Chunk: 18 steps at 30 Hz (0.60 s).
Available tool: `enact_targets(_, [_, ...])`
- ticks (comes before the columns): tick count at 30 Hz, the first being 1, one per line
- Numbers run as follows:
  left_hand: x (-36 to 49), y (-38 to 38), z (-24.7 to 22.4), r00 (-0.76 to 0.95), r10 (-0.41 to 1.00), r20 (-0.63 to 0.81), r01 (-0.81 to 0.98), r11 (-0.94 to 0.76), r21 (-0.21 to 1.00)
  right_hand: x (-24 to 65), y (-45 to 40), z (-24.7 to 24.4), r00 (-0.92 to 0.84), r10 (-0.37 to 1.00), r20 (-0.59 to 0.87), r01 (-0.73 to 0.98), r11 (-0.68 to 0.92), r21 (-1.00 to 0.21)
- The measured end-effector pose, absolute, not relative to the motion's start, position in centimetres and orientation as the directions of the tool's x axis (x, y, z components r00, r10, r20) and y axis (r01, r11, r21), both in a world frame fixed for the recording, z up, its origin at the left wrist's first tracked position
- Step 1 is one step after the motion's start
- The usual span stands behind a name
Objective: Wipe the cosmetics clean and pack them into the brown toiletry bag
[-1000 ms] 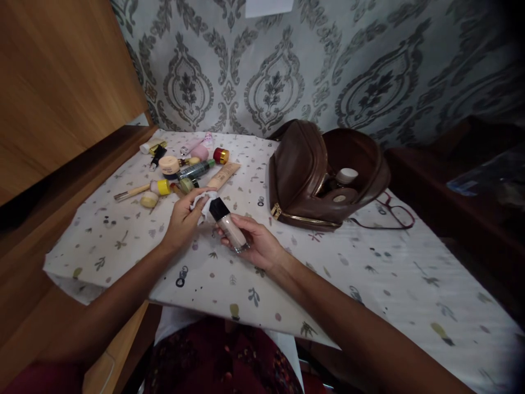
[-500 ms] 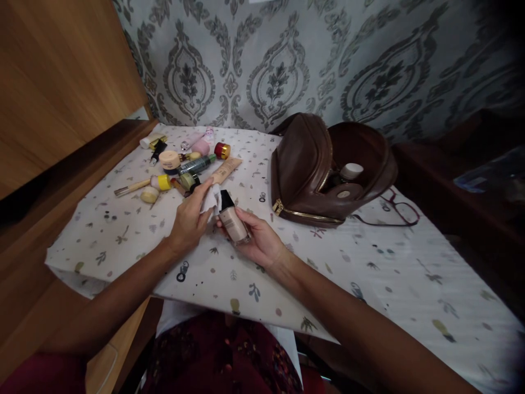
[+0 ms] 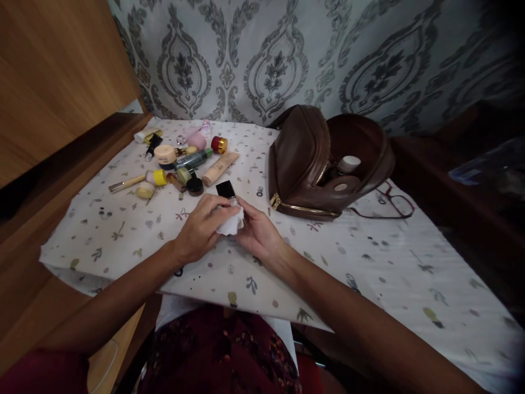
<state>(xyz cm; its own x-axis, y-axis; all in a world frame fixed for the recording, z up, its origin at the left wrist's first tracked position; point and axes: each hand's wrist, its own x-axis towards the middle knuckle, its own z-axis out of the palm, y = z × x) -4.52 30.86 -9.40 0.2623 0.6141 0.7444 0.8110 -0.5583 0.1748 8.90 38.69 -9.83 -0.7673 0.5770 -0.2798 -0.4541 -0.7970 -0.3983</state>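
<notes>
My right hand (image 3: 260, 232) is closed around a foundation bottle (image 3: 225, 190) with a black cap, held tilted above the table's near edge. A crumpled white tissue (image 3: 232, 221) is pinched in my left hand (image 3: 205, 225) and lies against the bottle, covering most of its body. Just beyond my hands lie a beige tube (image 3: 220, 168) and a small black-lidded jar (image 3: 194, 186).
Several cosmetics lie at the left back, among them a brush (image 3: 127, 183), a cream jar (image 3: 164, 156), a dark green tube (image 3: 192, 159) and a red-gold jar (image 3: 219, 145). An unzipped brown leather bag (image 3: 297, 158) stands right, glasses (image 3: 400, 207) beside it.
My left hand has brought the tissue down from beside the cap onto the bottle's body. The bottle's beige side, visible before, is now covered. The view has shifted slightly.
</notes>
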Motion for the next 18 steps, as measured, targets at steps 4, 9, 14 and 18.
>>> enact_targets(4, [-3.5, 30.5, -9.3, 0.379, 0.569, 0.73, 0.742, -0.658, 0.128, 9.3, 39.0, -9.7, -0.789, 0.535, -0.303, -0.397, -0.82, -0.413])
enact_targets(9, [-3.2, 30.6, -9.4, 0.426, 0.548, 0.72, 0.699, -0.705, 0.122, 9.4, 39.3, -9.9, -0.804, 0.513, -0.301, -0.374, -0.829, -0.415])
enact_targets(14, [-4.4, 30.8, -9.4, 0.317, 0.613, 0.723, 0.777, -0.606, 0.173, 9.0, 39.0, -10.1, -0.769, 0.564, -0.301, -0.417, -0.8, -0.432])
enact_targets(18, [-5.9, 31.3, -9.0, 0.107, 0.658, 0.746, 0.848, -0.452, 0.277, 8.8, 38.3, -9.9, -0.741, 0.609, -0.284, -0.411, -0.745, -0.525])
